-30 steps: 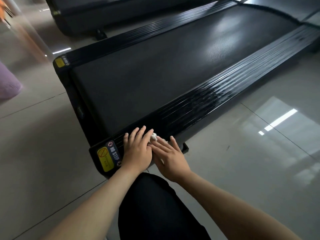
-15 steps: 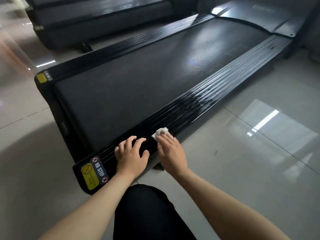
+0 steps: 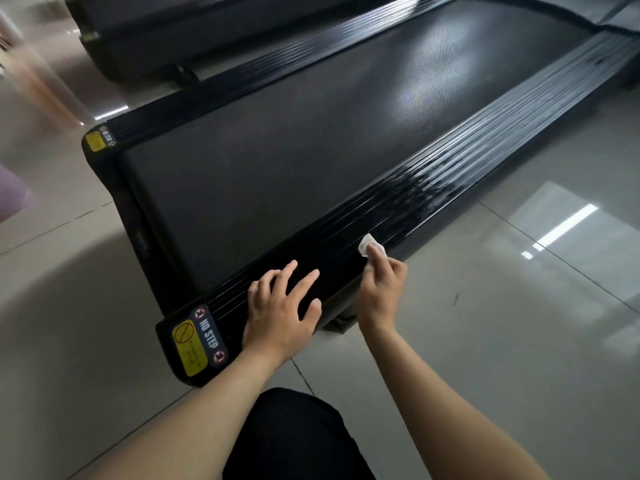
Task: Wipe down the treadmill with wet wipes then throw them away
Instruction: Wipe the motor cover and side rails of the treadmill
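A black treadmill lies low on the floor, its belt running up to the right. Its near side rail is ribbed and glossy, with wet streaks. My left hand rests flat with spread fingers on the rail's near end, beside a yellow "NO STEP" sticker. My right hand presses a small folded white wet wipe onto the rail's outer edge with its fingertips; most of the wipe is hidden under the fingers.
Shiny grey floor tiles spread to the right and left of the treadmill. A second dark treadmill stands beyond, at the top left. A purple object sits at the left edge. My dark-clothed knee is at the bottom.
My right hand has slid the wipe along the rail, away from my left hand, up and to the right. My left hand has stayed on the rail's near end.
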The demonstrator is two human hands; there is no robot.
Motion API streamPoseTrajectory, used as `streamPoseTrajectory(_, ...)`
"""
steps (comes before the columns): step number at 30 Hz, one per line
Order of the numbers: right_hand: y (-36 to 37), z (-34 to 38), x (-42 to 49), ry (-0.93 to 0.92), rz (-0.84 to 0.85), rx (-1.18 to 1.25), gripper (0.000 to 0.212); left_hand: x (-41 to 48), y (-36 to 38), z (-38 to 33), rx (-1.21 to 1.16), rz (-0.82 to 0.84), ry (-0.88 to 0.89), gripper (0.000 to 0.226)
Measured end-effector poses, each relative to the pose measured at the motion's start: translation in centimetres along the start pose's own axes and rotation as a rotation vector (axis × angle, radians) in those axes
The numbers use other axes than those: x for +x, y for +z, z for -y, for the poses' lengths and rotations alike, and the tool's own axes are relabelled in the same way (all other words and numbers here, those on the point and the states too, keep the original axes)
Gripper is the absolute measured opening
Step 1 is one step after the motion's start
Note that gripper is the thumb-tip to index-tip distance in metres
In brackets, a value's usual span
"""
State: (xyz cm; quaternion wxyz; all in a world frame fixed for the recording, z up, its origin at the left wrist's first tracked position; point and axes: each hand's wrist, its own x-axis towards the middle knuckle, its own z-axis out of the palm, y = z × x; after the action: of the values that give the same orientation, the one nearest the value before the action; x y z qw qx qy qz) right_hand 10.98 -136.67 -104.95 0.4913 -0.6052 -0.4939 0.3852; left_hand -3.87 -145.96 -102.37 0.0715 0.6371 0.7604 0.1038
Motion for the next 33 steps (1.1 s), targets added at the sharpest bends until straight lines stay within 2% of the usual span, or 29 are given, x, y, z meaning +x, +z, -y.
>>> streamPoseTrajectory(4, 0.8, 1.0, -0.5, 0.323, -0.112, 0.351, 0.017, 0.0, 0.1, 0.0, 0.013, -0.006, -0.004, 0.057)
streamPoseTrajectory(6, 1.3, 0.1, -0.9, 0.471, -0.147, 0.420, 0.011, 0.0, 0.2, 0.1, 0.021, -0.021, 0.002, 0.055)
streamPoseTrajectory(13, 2.2, -3.6, -6.2, 0.936, -0.010, 0.626, 0.015, 0.0, 0.2, -0.1, 0.001, -0.049, 0.006, 0.056)
streamPoseTrajectory(17, 2.0, -3.1, -6.4, 0.977, -0.091, 0.770, 0.021, -0.1, 0.3, 0.0, -0.005, -0.063, 0.016, 0.057)
streamPoseTrajectory(21, 2.2, 0.3, -4.9, 0.852, -0.133, 0.954, 0.026, 0.0, 0.1, 0.1, -0.018, -0.065, 0.023, 0.057)
streamPoseTrajectory(26, 4.0, 0.7, -5.4, 0.773, -0.205, 0.791, 0.021, -0.3, 0.0, 1.3, -0.121, -0.026, 0.115, 0.055)
streamPoseTrajectory(29, 4.3, -1.1, -6.5, 0.933, -0.212, 0.767, 0.020, 0.2, -0.9, 4.7, -0.117, 0.068, 0.282, 0.061)
streamPoseTrajectory(31, 4.0, -1.7, -7.7, 1.065, -0.097, 0.642, 0.015, 0.1, -1.3, 6.8, -0.133, 0.110, 0.358, 0.066)
streamPoseTrajectory(33, 3.9, -1.4, -8.1, 1.130, 0.038, 0.458, 0.018, 0.1, -1.4, 7.5, -0.190, 0.131, 0.350, 0.066)
